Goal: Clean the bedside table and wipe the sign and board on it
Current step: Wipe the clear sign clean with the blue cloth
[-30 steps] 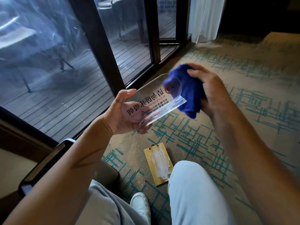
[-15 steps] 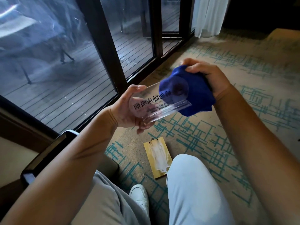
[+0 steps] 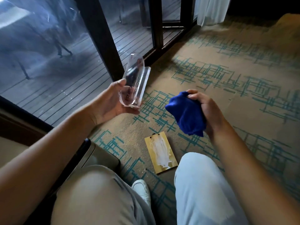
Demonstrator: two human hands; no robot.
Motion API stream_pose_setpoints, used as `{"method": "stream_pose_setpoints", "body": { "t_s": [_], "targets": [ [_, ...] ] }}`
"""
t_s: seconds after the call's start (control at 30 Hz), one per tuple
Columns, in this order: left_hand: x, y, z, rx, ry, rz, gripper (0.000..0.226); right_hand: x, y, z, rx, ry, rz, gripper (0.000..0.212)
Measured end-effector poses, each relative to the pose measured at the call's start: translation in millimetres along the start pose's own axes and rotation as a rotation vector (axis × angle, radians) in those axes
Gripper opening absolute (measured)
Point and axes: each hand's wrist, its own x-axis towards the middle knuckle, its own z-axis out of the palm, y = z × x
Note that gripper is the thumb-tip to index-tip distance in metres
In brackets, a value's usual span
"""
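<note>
A clear acrylic sign [image 3: 135, 82] with dark lettering stands on end in my left hand [image 3: 112, 101], which holds its lower end between thumb and palm. My right hand [image 3: 206, 109] grips a bunched blue cloth [image 3: 186, 113] a little to the right of the sign and apart from it. On the carpet between my knees lies a yellow wooden board [image 3: 160, 153] with a white smear down its middle. The bedside table is not in view.
A dark-framed glass door [image 3: 100, 34] runs along the left, with decking outside. A chair arm [image 3: 84, 150] is at my left. My legs and a white shoe [image 3: 142, 190] fill the bottom. A white curtain [image 3: 211, 8] hangs at the back.
My right hand has drawn the blue cloth off the sign, down and to the right. My left hand has turned the sign from lying flat to standing on end.
</note>
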Motion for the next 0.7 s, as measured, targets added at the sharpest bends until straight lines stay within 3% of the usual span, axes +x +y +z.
{"method": "stream_pose_setpoints", "body": {
  "t_s": [0.1,0.13,0.27,0.37,0.43,0.57,0.7],
  "targets": [
    [-1,-37,-20,-0.009,0.161,-0.04,0.036,4,22,8,-0.094,0.07,-0.004,0.018],
    [0,-52,-25,-0.003,0.226,-0.063,0.032,6,30,12,-0.1,0.06,0.005,0.017],
    [-3,-114,-32,-0.146,0.505,-0.136,0.04,14,56,19,-0.099,-0.03,0.069,0.013],
    [0,-154,-40,-0.161,0.619,-0.2,0.052,13,69,13,-0.088,-0.057,0.12,0.027],
    [4,-179,-51,-0.157,0.667,-0.241,0.062,9,77,10,-0.111,-0.056,0.149,0.032],
    [14,-228,-67,-0.095,0.727,-0.398,0.042,-1,90,7,-0.161,-0.07,0.186,0.033],
    [16,-272,-76,-0.1,0.757,-0.435,0.045,-10,97,4,-0.253,-0.049,0.205,0.033]
  ]
}}
